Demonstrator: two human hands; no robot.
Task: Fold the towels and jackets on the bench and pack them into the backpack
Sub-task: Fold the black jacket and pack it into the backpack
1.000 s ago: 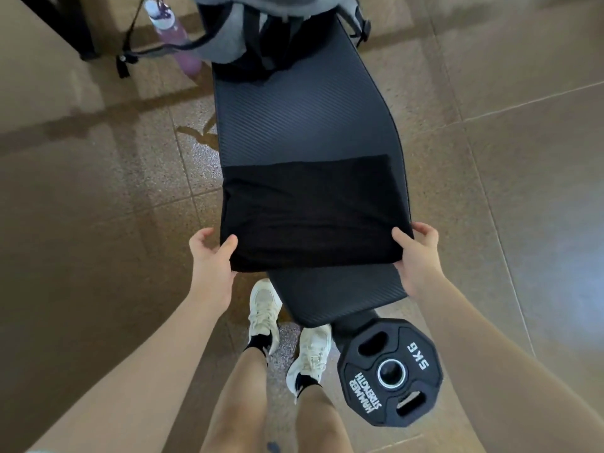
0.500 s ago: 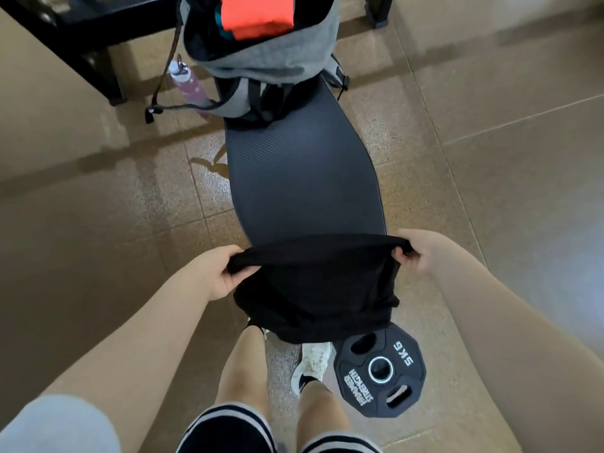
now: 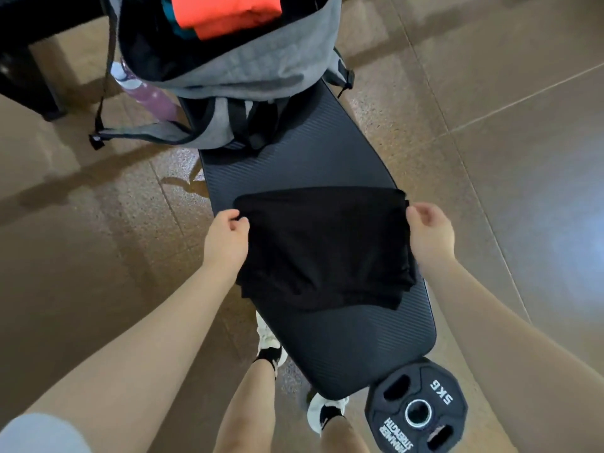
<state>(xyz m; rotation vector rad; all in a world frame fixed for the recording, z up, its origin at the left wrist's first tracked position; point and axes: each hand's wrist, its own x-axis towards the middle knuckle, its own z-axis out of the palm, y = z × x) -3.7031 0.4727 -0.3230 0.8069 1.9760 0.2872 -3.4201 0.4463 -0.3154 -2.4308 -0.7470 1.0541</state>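
While the folded black fabric garment (image 3: 323, 246) is lying across the middle of the black ribbed padded desk (image 3: 353, 348), the left hand (image 3: 227, 238) is pinching its left edge with curled fingers. The right hand (image 3: 429, 233) is sitting at the right edge, fingers loosely curled; I cannot tell whether it is gripping the cloth. A purple water bottle (image 3: 147, 93) is sitting beside the open grey fabric backpack (image 3: 235, 67), which is holding an orange folded cloth (image 3: 228, 11). A black 5 kg weight plate (image 3: 416, 410) is lying on the floor beside the desk's near end.
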